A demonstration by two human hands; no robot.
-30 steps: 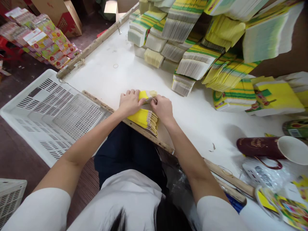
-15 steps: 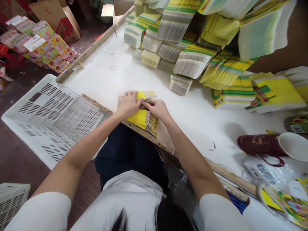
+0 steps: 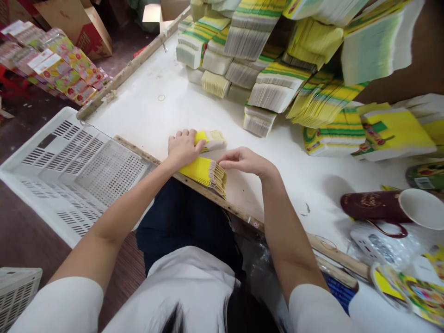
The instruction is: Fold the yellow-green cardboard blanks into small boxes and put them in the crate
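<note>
"Yellow, that stack of folded paper point(image 3: 199, 171) at the near edge of the counter point(image 3: 138, 106). Are both hands on it?"

"Not quite. The left hand point(image 3: 183, 147) lies palm down, fingers a little spread, over the end of a yellow-and-white piece point(image 3: 213, 141) just beyond the stack. It presses the piece down rather than closing round it."

"And the right hand point(image 3: 244, 161)?"

"That's what's different. A moment ago its fingertips were working right beside the left thumb, on the piece. Now they've come away, down to the layered end of the stack. The fingers are bent, with the thumb close to them. Whether they've pinched a sheet I can't tell from here."

"So the piece's pale end shows better now."

"Yes, it sticks out past the left hand, with no fingers over it. The left hand has hardly moved."

"What's around them?"

"Rows of green, yellow and white bundles point(image 3: 277, 88) are piled on the far side. A dark red mug point(image 3: 374, 206) stands off to the right, near a clear plastic bag point(image 3: 388, 247). To the left, beside the counter, there's a white crate point(image 3: 111, 171)."

"Same places as before?"

"As far as I can see, yes."
</note>
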